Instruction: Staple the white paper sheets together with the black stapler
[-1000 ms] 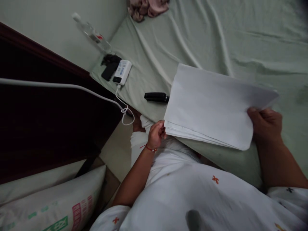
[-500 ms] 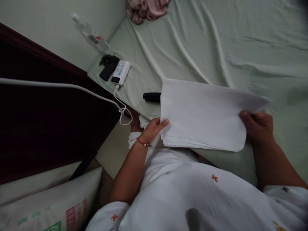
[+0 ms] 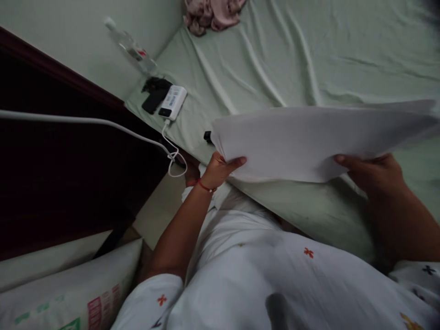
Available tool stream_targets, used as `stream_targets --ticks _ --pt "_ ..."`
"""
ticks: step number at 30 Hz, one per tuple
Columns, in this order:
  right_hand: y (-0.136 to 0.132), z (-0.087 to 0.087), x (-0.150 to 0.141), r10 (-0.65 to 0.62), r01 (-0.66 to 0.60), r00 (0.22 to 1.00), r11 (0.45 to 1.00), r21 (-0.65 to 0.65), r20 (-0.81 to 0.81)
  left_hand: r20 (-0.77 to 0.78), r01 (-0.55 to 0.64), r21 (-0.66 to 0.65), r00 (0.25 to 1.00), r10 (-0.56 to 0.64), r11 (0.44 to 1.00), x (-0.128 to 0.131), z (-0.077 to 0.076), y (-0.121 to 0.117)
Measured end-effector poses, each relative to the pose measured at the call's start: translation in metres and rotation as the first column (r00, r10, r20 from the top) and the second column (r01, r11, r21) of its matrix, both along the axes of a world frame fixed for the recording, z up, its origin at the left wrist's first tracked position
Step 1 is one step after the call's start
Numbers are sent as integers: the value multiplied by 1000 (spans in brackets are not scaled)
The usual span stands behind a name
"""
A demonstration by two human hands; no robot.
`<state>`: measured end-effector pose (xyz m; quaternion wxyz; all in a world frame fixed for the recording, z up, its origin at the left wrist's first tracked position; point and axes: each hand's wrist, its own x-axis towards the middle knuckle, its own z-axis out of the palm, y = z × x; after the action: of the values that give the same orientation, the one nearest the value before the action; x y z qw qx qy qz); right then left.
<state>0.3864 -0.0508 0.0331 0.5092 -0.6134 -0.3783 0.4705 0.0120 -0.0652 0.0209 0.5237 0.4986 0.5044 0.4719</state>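
Observation:
A stack of white paper (image 3: 292,142) is held up over the edge of the bed, tilted, with its far right part bent and slightly blurred. My left hand (image 3: 222,170) grips its near left corner, thumb on top and fingers underneath. At the near right side my right hand (image 3: 373,172) is closed on the sheets, thumb on top; its other fingers are mostly hidden. Just beyond the left end of the paper, the tip of a black object (image 3: 207,136) shows on the sheet; the rest lies hidden under the paper.
A white power bank (image 3: 173,102) with a cable lies beside a black item (image 3: 154,98) on the green bedsheet (image 3: 275,59). A clear bottle (image 3: 132,48) leans by the wall. Pink cloth (image 3: 216,16) lies far back. Printed sacks (image 3: 85,284) stand at lower left.
The stack has been lifted and tilted away from me, its right end swinging outward. My right hand has moved to the right. More of the black object is covered now.

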Motion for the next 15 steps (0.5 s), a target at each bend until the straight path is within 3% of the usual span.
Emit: stream_targets --ticks 3,7,9,15 --pt "9 -3 2 -37 31 992 998 49 118 44 7 67 999 -10 998 -6 -4 2" --pt "20 -16 11 175 -169 954 984 -48 243 28 166 17 986 -167 986 -13 -7 5" --pt "23 -22 11 250 -230 922 968 -104 296 1 178 -47 984 -179 983 -14 -9 9" --pt "29 -20 3 119 -123 958 992 0 261 -178 208 -18 962 -208 978 -15 -7 16"
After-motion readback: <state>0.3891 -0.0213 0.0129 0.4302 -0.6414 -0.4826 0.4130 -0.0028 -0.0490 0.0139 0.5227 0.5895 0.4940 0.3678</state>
